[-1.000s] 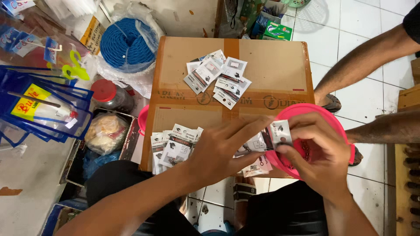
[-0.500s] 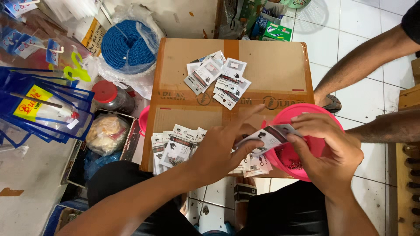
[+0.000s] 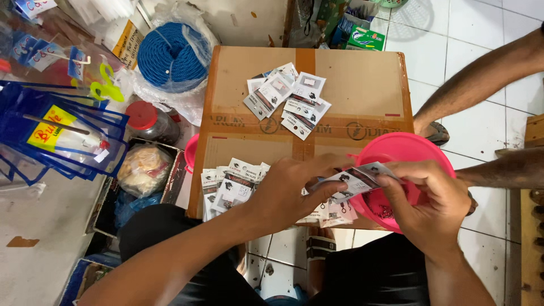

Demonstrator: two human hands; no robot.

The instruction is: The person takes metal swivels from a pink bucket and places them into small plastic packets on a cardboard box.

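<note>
A white tiled floor (image 3: 476,62) lies around you, and a large brown cardboard box (image 3: 362,85) serves as your worktop. At its right edge sits a round pink plastic bowl (image 3: 396,148) with small dark bits inside. Two loose heaps of small white printed packets (image 3: 286,99) lie on the box, one far, one near. Your left hand (image 3: 286,195) and right hand (image 3: 433,201) together pinch one small white packet (image 3: 354,180) by its ends, over the bowl's near rim, fingers pressed on it.
</note>
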